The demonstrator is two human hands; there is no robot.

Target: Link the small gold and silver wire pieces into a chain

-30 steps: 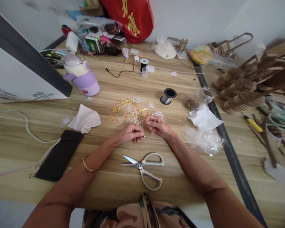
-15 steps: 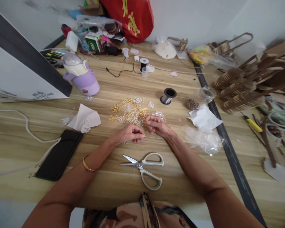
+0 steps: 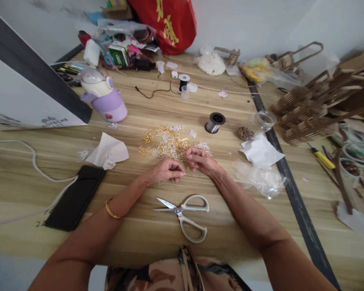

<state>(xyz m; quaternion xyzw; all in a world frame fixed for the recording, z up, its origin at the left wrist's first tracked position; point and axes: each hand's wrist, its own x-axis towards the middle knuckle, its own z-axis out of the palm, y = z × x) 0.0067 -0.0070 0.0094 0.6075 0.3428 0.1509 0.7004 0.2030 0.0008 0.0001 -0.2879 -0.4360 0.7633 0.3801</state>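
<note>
My left hand (image 3: 169, 170) is closed in a pinch just in front of a pile of gold and silver beads (image 3: 166, 142). A thin strand, perhaps beaded or chain-like, shows below its palm (image 3: 164, 181); what the fingertips pinch is too small to name. Close by on the right, my right hand (image 3: 197, 158) is also closed, thumb against fingers, at the pile's near right edge. Whatever it holds is hidden. Scissors (image 3: 178, 211) with white handles lie spread apart nearer my body, touched by neither hand. Beyond the pile stands a spool of fine wire (image 3: 214, 123).
A black phone (image 3: 75, 198) and crumpled paper (image 3: 108, 151) lie on the left, below a purple bottle (image 3: 109, 105). To the right are a jar of dark beads (image 3: 256, 124), white paper (image 3: 261, 151) and clear plastic bags (image 3: 265, 180). Woven brown baskets (image 3: 303, 117) stand far right.
</note>
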